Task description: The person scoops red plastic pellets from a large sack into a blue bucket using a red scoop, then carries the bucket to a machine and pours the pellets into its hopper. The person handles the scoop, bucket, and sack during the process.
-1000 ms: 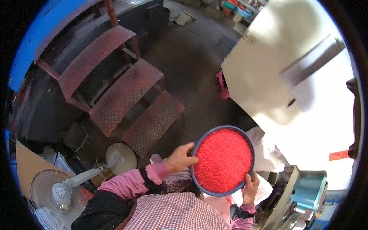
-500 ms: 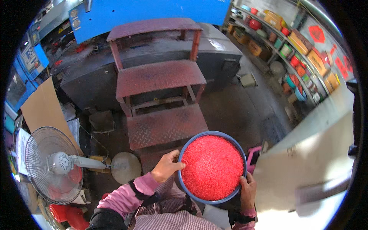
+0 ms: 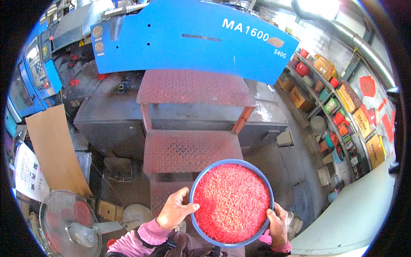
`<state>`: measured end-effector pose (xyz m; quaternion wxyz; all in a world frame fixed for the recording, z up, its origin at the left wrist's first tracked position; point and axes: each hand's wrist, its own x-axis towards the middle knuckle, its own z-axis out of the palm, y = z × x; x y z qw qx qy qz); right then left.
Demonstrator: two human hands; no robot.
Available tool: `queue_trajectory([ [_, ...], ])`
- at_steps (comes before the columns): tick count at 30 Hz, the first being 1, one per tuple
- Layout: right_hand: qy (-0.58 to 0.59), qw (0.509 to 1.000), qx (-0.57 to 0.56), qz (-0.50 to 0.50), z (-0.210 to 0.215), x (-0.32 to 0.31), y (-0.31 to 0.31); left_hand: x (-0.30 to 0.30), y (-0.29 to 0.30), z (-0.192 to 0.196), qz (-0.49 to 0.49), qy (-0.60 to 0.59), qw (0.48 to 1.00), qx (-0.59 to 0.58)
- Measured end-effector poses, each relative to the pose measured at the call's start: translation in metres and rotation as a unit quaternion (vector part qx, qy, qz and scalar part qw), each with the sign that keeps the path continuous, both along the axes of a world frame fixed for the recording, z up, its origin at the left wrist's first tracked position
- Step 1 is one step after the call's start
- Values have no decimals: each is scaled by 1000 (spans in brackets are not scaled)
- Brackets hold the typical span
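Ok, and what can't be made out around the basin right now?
In the head view:
- Inner floor of the blue basin: covered by the red pellets.
- Left hand: some of its fingers are hidden behind the basin.
- Lower part of the reddish metal steps: blocked by the basin and left hand.
- Right sleeve: cut off by the lower edge.
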<state>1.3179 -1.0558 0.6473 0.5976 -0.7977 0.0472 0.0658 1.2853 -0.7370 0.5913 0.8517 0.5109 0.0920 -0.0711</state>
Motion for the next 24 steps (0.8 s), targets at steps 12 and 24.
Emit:
queue_trajectory([
  [12, -60, 995, 57, 48, -22, 27, -5, -7, -11, -7, 69, -77, 995, -10],
  [24, -55, 990, -24, 124, 9, 81, 3, -15, -23, 3, 176, -10, 984, -30],
])
